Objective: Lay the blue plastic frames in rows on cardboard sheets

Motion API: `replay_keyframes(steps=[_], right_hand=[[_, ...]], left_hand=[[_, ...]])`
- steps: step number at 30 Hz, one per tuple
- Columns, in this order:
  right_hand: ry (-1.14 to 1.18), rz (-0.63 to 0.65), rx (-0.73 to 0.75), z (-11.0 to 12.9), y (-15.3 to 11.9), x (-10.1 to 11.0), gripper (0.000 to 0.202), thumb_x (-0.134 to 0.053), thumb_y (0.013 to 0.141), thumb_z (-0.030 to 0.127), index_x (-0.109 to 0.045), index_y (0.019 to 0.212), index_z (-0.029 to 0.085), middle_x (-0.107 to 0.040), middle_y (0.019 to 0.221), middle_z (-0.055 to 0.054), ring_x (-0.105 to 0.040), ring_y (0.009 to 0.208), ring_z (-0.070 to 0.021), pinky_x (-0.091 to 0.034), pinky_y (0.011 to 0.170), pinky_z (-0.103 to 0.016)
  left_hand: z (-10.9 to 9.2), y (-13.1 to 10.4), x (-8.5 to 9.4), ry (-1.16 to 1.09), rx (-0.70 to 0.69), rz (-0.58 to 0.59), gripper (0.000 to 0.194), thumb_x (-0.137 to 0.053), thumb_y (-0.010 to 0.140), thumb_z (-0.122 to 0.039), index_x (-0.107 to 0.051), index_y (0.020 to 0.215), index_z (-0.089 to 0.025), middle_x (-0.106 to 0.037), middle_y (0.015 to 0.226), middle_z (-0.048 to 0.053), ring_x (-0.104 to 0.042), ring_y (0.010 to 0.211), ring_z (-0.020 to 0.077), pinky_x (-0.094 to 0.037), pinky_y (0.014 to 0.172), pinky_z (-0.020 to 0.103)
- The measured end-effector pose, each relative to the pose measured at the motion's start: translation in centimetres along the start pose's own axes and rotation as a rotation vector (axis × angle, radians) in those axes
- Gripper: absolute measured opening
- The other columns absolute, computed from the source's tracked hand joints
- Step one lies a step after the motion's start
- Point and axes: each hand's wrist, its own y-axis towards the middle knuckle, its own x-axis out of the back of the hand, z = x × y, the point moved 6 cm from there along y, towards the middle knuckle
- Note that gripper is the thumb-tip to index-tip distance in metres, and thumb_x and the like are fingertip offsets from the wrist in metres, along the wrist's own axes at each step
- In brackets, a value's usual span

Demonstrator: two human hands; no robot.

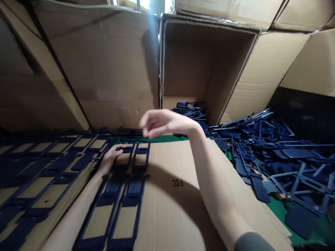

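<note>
My left hand (112,155) is at the far left corner of a dark blue plastic frame (122,167), its fingers and thumb closed about the edge. This frame lies on the brown cardboard sheet (170,205), beside a second blue frame (140,159). Closer to me lie two more such frames, each with a ribbed panel and a rectangular opening. Above the far edge of the cardboard, my right hand (157,122) is raised, slightly blurred. Its fingers are loosely curled, with the thumb apart and nothing visible between them.
On the right, a tangled heap of blue plastic frames (285,157) lies over a green surface (280,212). Behind stands an open cardboard box (188,59) with more pieces inside. Rows of blue frames (39,186) cover cardboard at left. Large cartons (112,66) line the back.
</note>
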Motion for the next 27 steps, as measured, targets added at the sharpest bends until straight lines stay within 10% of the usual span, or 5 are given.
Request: replay_keyframes(steps=[3, 8, 27], right_hand=[[-0.632, -0.632, -0.579, -9.6, -3.7, 6.3, 0.020, -0.053, 0.085, 0.016, -0.060, 0.104, 0.019, -0.067, 0.106, -0.005, -0.062, 0.098, -0.0173, -0.046, 0.085, -0.030], [-0.776, -0.717, -0.781, -19.0, -7.5, 6.0, 0.030, -0.050, 0.080, 0.010, -0.061, 0.107, 0.016, -0.063, 0.114, -0.014, -0.055, 0.109, -0.0261, -0.035, 0.095, -0.042], [-0.688, -1.005, -0.624, -22.7, -10.0, 8.0, 0.016, -0.058, 0.075, 0.025, -0.069, 0.085, 0.018, -0.069, 0.085, -0.007, -0.057, 0.081, -0.0205, -0.043, 0.075, -0.031]], left_hand=[[0.0, -0.1, -0.2, -0.059, 0.010, 0.037, 0.040, -0.061, 0.064, -0.052, -0.063, 0.088, -0.020, -0.068, 0.098, 0.007, -0.062, 0.094, 0.0272, -0.049, 0.083, 0.035], [-0.3, -0.3, -0.3, -0.122, 0.031, 0.042, 0.039, -0.064, 0.061, -0.050, -0.063, 0.085, -0.019, -0.068, 0.098, 0.007, -0.060, 0.097, 0.0277, -0.048, 0.084, 0.035], [0.3, -0.6, -0.9, -0.202, 0.062, 0.097, 0.042, -0.062, 0.065, -0.051, -0.060, 0.091, -0.018, -0.065, 0.112, 0.009, -0.061, 0.101, 0.0280, -0.047, 0.085, 0.036]])
